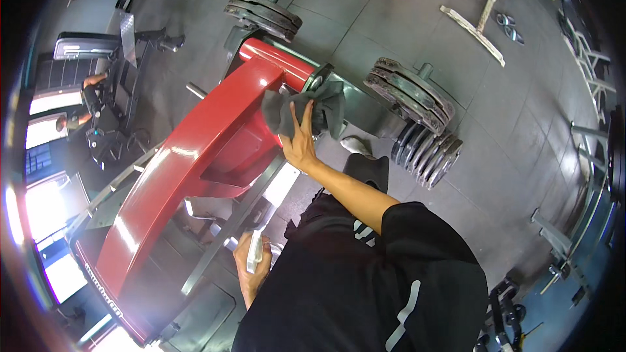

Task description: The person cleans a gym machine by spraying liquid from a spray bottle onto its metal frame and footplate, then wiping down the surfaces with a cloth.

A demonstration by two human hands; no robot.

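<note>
My right hand (pixel 299 144) lies with spread fingers on a dark grey cloth (pixel 330 107), against the metal joint below the red crossbar (pixel 279 61) of a weight machine. The cloth is bunched and hides the part under it. From there a curved, glossy red machine arm (pixel 166 161) runs down to the lower left. My left hand (pixel 252 259), lower and close to my torso, is closed around a white object, apparently the trigger head of a spray bottle (pixel 255 252); its lower part is mostly hidden.
Weight plates (pixel 264 14) sit on a peg beyond the crossbar; more plates (pixel 411 95) and a plate stack (pixel 428 154) are at the right. A white metal stand (pixel 474 34) and slippers (pixel 510 28) are on the tiled floor. A person (pixel 88 100) is far left beside gym equipment.
</note>
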